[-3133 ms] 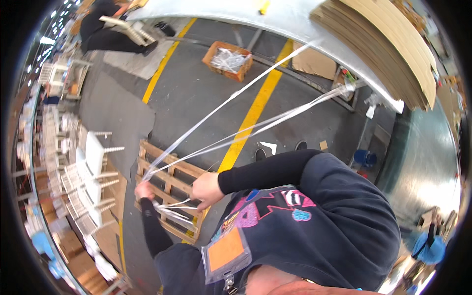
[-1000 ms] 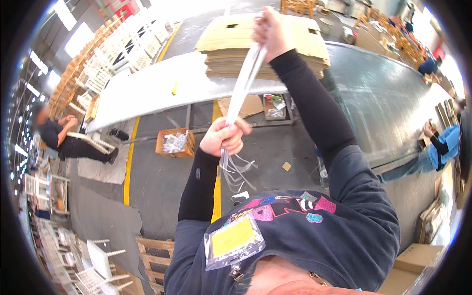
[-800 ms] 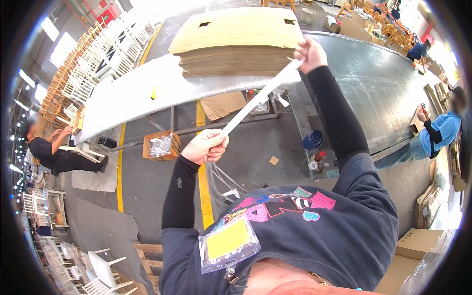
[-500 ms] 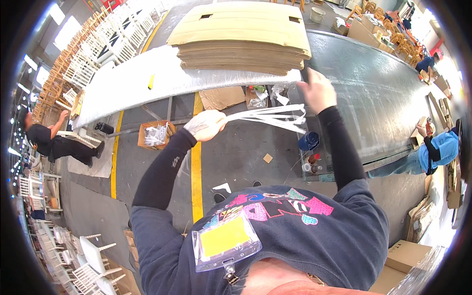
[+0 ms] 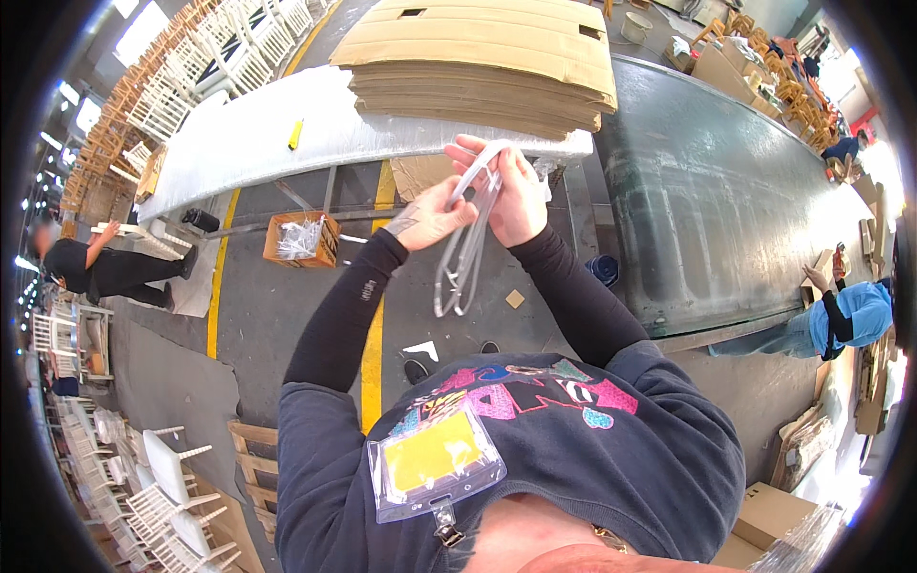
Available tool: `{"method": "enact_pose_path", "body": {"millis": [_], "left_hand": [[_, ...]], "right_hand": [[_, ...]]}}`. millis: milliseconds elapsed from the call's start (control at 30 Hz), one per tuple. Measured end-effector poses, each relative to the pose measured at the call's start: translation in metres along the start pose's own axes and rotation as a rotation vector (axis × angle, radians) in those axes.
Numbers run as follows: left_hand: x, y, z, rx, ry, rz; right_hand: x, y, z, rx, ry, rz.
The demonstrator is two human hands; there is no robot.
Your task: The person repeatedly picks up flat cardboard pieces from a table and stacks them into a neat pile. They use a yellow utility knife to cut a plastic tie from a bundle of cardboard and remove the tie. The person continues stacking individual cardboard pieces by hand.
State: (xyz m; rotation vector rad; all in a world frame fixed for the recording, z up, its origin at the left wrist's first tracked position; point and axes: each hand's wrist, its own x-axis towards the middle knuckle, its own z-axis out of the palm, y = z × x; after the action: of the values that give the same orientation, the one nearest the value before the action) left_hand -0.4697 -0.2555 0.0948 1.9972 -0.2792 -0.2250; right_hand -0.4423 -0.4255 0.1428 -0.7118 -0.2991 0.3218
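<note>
A looped bundle of thin white plastic strips (image 5: 465,258) hangs between my hands, its lower ends dangling above the floor. My left hand (image 5: 432,214) pinches the strips from the left, thumb and fingers closed on them. On the other side, my right hand (image 5: 517,199) holds the top of the loop at its thumb, with some fingers extended behind it. Both hands are close together, in front of the near edge of the white-covered table (image 5: 239,143). A stack of flat brown cardboard (image 5: 478,43) lies on that table beyond them.
A yellow-handled tool (image 5: 295,135) rests on the white table. Below stands a cardboard box (image 5: 302,239) holding more white strips. To the right are a dark-topped table (image 5: 707,201) and a blue container (image 5: 602,269). Other people work at far left and right; white chairs stand at left.
My right hand has come left and taken hold of the strips beside my left hand. The bundle, stretched out sideways before, now hangs down in a loop.
</note>
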Motion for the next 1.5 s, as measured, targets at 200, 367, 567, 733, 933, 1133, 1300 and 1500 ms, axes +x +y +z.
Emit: {"method": "enact_pose_path", "body": {"millis": [200,367,567,733,933,1133,1300,1500], "left_hand": [[0.012,-0.004,0.07,-0.596,-0.149,0.106],[-0.009,-0.011,0.092,-0.993,-0.32,-0.157],[-0.032,-0.052,0.102,0.191,0.527,0.146],[-0.064,-0.031,0.097,-1.216,-0.21,-0.345],[-0.046,-0.026,0.101,-1.828,-0.162,-0.312],[-0.038,-0.028,0.093,-1.22,0.431,-0.349],[-0.029,-0.011,0.129,0.577,0.359,-0.204],[-0.038,-0.002,0.119,0.743,0.143,0.012]], "right_hand": [[0.021,-0.003,-0.028,0.245,0.059,0.025],[0.033,-0.031,-0.066,0.24,-0.002,0.13],[0.026,-0.028,-0.049,-0.176,-0.053,-0.254],[-0.017,0.006,-0.061,-0.811,-0.315,-0.56],[-0.116,0.038,-0.043,-0.953,-0.973,-0.41],[-0.13,0.038,-0.072,-0.185,0.11,0.311],[-0.088,0.047,-0.118,0.003,0.064,0.835],[-0.057,0.063,-0.106,-0.301,0.167,0.568]]}}
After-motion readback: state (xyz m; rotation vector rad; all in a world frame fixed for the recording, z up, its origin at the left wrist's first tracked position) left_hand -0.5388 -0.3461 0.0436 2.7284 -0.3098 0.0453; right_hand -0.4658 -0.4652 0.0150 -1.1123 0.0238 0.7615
